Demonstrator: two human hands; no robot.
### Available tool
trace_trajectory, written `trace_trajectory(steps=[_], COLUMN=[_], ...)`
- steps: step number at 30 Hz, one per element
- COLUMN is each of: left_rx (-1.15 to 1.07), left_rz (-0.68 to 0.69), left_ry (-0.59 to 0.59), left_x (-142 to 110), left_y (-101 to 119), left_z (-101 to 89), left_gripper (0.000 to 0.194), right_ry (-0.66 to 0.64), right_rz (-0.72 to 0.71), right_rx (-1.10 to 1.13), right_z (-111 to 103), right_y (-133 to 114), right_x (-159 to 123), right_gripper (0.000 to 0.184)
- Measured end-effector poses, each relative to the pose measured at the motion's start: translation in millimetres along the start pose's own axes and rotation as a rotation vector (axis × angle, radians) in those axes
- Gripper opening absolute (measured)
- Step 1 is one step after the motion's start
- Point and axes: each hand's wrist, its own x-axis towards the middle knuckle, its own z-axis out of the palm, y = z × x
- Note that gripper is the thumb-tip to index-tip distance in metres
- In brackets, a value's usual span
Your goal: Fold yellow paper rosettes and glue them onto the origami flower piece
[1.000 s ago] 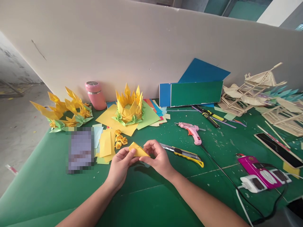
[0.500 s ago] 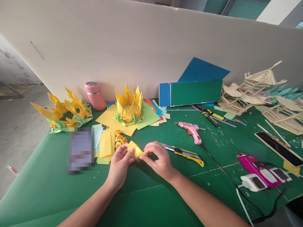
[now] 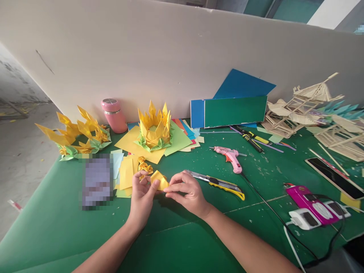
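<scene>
A small folded piece of yellow paper is held above the green table between my two hands. My left hand pinches its left side, thumb on the near face. At its lower right corner the fingertips of my right hand are closed on the paper. Just behind my left hand lie several small folded yellow paper flowers, partly hidden by it. Left of them is a stack of yellow paper strips. A yellow utility knife rests right of my right hand.
Two yellow paper crowns stand behind. A pink glue gun trails its cord toward a magenta power strip at right. A pink flask, wooden stick models and a phone are around the edges.
The yellow paper has turned, and its right-hand point no longer sticks out between my fingers. My right hand has shifted slightly left, with its fingers straighter.
</scene>
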Motion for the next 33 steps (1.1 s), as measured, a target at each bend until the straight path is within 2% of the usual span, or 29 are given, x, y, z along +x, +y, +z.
trace_trajectory(steps=[4, 7, 11, 16, 22, 27, 33], left_rx=[-0.042, -0.044, 0.032, 0.147, 0.229, 0.331, 0.278], left_rz=[-0.027, -0.043, -0.037, -0.053, -0.025, 0.100, 0.038], left_ry=[-0.002, 0.004, 0.015, 0.043, -0.023, -0.111, -0.081], left_x=[1.5, 1.6, 1.5, 2.6, 0.4, -1.1, -0.2], left_y=[1.1, 1.1, -1.8, -6.1, -4.7, -2.3, -2.5], left_z=[0.5, 1.0, -0.2, -3.9, -4.1, -3.1, -3.0], left_gripper=[0.054, 0.048, 0.034, 0.039, 0.037, 0.024, 0.028], right_ry=[0.026, 0.023, -0.023, -0.071, -0.023, 0.024, 0.026], right_rz=[0.090, 0.113, 0.093, 0.013, 0.020, -0.053, 0.065], right_rx=[0.049, 0.065, 0.073, 0.014, -0.052, 0.001, -0.001], right_z=[1.0, 0.8, -0.2, 0.1, 1.1, -1.9, -2.5], right_y=[-0.6, -1.9, -2.8, -1.6, -2.0, -4.6, -1.8], right_x=[0.8, 2.9, 3.8, 0.6, -0.6, 0.6, 1.0], right_gripper=[0.014, 0.019, 0.020, 0.013, 0.013, 0.011, 0.014])
